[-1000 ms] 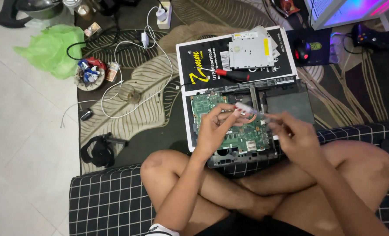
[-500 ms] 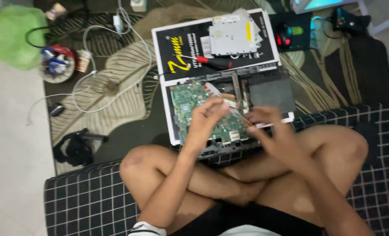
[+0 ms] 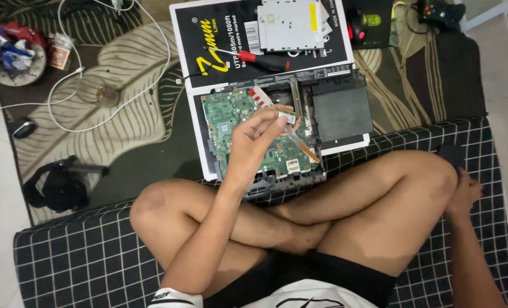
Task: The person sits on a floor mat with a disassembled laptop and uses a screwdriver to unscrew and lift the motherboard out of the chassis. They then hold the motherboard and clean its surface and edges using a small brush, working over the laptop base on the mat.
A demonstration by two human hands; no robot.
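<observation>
While you sit cross-legged on the black checked mattress (image 3: 77, 256), the patterned rug (image 3: 122, 114) spreads out beyond your knees, and on it lies the opened laptop chassis (image 3: 339, 108) with its green motherboard (image 3: 237, 125) bared on the left and a dark flat panel on the right. Just beyond the chassis, touching its far edge, sits a black printed box (image 3: 219, 40), with a silver optical drive (image 3: 291, 23) lying on its far right part and a red-handled screwdriver (image 3: 265, 60) lying nearer you.

Your left hand (image 3: 256, 142) hovers over the middle of the motherboard, fingers (image 3: 274, 122) curled close and pinched against the thumb on a copper heat pipe (image 3: 296, 142), a thin strip that slants from the far left down to the near right across the board.

Your right hand (image 3: 465, 191) rests well apart, past your right knee on the mattress; its fingers press down near a dark object, and you cannot tell whether they grip anything.
</observation>
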